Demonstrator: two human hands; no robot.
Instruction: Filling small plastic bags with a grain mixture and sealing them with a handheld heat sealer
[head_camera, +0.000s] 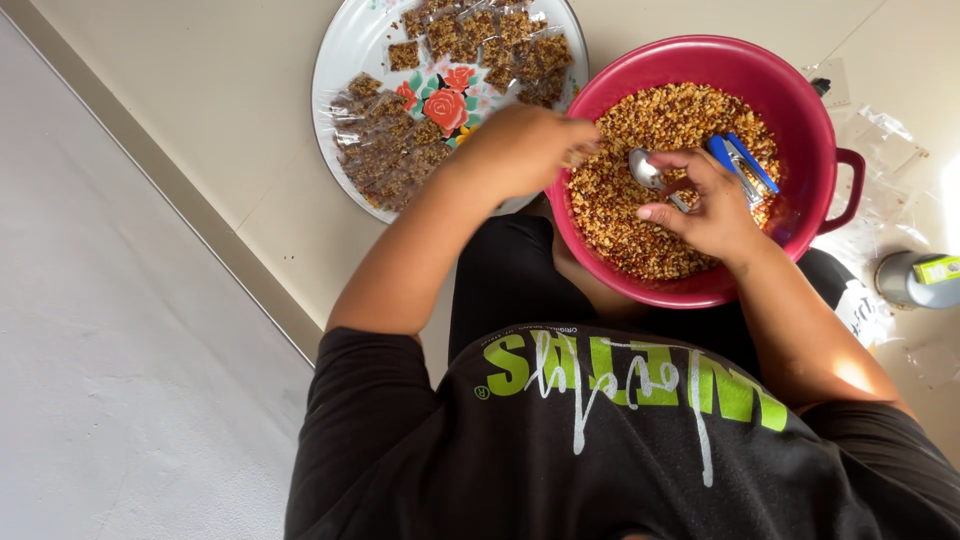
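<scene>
A red plastic bowl (800, 100) full of a brown and tan crumbly nut mix (640, 225) rests on my lap. My right hand (712, 208) is inside it, holding a metal spoon (647, 170) whose scoop lies on the mix. My left hand (520, 145) hovers at the bowl's left rim, its fingers bunched on what looks like a small clear bag, mostly hidden by the hand. A blue and silver tool (742, 163) lies on the mix beside my right hand.
A round white tray (345, 50) with a red flower pattern holds several small clear packets (395, 150) of the mix, left of the bowl. Empty clear bags (880, 125) lie on the floor at right, near a grey round container (905, 280).
</scene>
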